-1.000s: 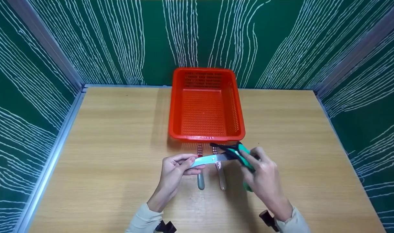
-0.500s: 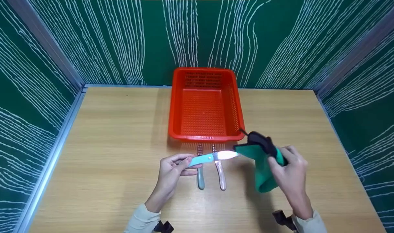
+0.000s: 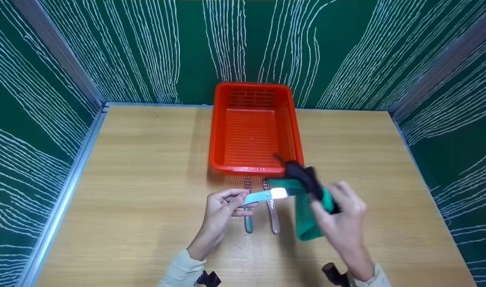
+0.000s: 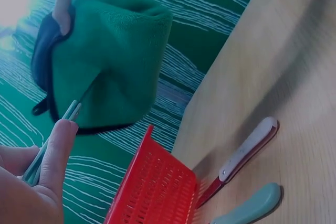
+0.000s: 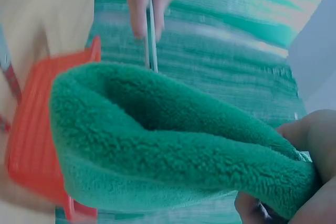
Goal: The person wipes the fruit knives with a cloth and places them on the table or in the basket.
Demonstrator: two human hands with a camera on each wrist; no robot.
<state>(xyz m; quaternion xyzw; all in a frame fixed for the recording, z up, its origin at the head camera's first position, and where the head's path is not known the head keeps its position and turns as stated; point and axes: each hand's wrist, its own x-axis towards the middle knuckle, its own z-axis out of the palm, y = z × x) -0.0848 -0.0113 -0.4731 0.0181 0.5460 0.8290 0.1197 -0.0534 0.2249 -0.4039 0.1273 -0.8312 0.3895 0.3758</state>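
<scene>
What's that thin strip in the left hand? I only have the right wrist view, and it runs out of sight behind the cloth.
Observer: A light blue knife. The head view shows the left hand pinching its handle.
Operator: Any contact at the far end?
Observer: Looks like it. In the left wrist view, the blade runs up to a dent in the green cloth.
Operator: And those bits at my left edge?
Observer: A grey-green knife and a pale knife on the table. The head view shows both handles pointing toward the person.
</scene>
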